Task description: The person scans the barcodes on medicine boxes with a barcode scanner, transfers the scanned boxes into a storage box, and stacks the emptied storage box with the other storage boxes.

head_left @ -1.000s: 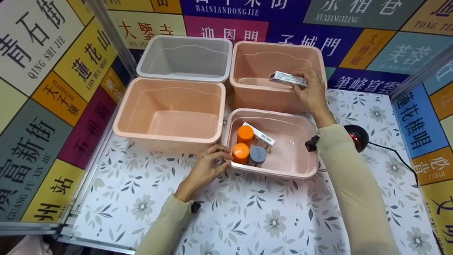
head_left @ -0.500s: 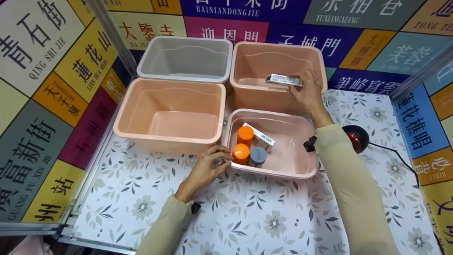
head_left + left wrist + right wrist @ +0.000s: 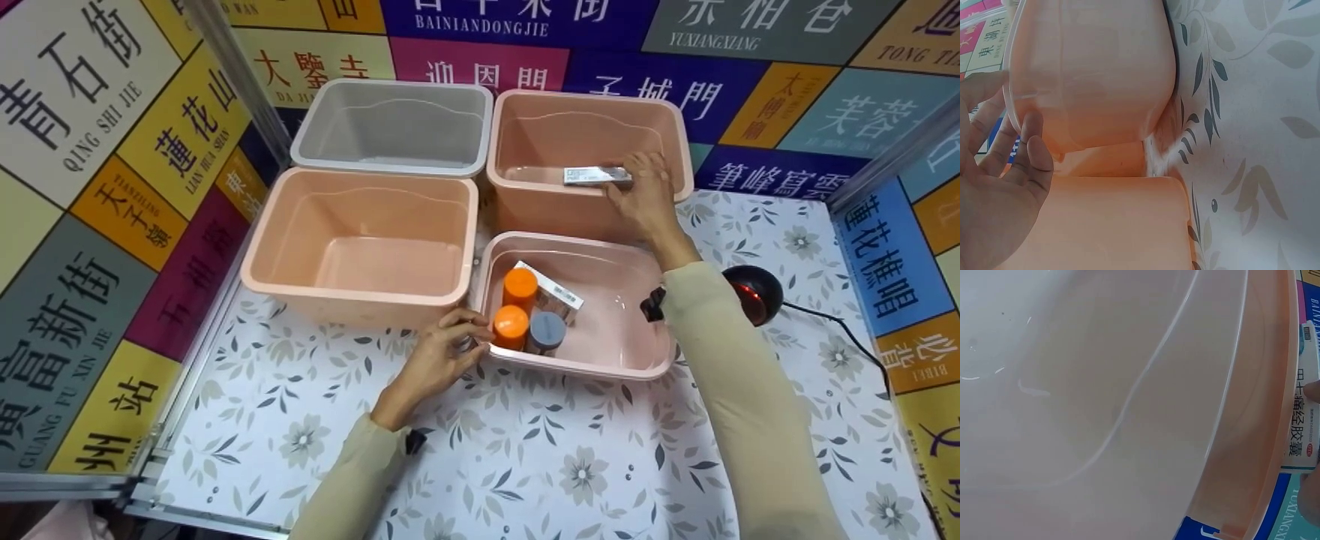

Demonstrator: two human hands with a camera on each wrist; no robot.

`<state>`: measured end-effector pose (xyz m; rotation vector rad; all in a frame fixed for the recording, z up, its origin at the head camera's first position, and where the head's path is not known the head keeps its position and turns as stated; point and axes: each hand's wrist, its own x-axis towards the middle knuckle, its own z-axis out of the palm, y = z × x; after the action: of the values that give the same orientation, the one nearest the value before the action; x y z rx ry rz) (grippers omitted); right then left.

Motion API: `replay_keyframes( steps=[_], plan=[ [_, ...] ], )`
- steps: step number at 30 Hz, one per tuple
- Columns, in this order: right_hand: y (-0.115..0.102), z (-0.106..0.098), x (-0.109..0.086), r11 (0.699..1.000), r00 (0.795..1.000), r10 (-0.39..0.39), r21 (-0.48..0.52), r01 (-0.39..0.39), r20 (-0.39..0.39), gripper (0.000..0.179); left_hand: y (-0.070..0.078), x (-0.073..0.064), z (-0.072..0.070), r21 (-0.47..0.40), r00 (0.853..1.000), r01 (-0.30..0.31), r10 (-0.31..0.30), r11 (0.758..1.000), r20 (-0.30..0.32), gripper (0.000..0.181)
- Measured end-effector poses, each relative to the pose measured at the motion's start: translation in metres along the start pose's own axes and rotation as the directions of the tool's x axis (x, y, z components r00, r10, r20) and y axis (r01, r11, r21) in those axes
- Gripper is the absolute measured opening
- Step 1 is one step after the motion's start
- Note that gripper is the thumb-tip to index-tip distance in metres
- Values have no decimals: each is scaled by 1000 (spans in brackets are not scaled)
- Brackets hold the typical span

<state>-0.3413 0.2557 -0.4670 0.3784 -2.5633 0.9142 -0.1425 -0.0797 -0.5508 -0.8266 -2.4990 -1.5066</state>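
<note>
My right hand [image 3: 646, 193] holds a small white medicine box [image 3: 597, 176] by its right end, over the front rim of the rear right pink bin [image 3: 555, 191]. In the right wrist view, Chinese print shows on the medicine box [image 3: 1301, 422], with fingertips at the frame's edge. My left hand [image 3: 439, 352] grips the front left corner of the low pink bin [image 3: 615, 300]; the left wrist view has its thumb and fingers on the rim [image 3: 1012, 101]. Inside stand two orange-capped bottles [image 3: 520, 287], a grey-capped bottle [image 3: 547, 330] and a white carton [image 3: 556, 291] leaning behind them.
A deep peach bin [image 3: 360, 292] stands left of the low one, with a grey bin [image 3: 394, 165] behind it. Right of my forearm lies a black round device [image 3: 752, 295], glowing red, with a cable. Printed panels [image 3: 525, 60] wall the flowered table [image 3: 480, 465].
My right hand has moved slightly left and lower with the medicine box, which now lies flatter at the rear right bin's front rim. The left hand keeps its place.
</note>
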Motion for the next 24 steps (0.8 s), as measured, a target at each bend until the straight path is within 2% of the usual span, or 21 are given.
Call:
replay_keyframes(
  steps=[8,17,24],
  plan=[
    [2,-1,0,1000,1000,-16,-1,16,-3,33,2,-1,-1,-8,1000,13,-13,1000,1,11],
    [3,-4,-3,999,999,35,26,-35,12,34,2,0,-1,-20,999,32,-32,999,22,12],
    [4,-6,-5,998,998,55,34,-55,12,34,3,0,-1,-7,999,26,-26,1000,19,12]
  ],
)
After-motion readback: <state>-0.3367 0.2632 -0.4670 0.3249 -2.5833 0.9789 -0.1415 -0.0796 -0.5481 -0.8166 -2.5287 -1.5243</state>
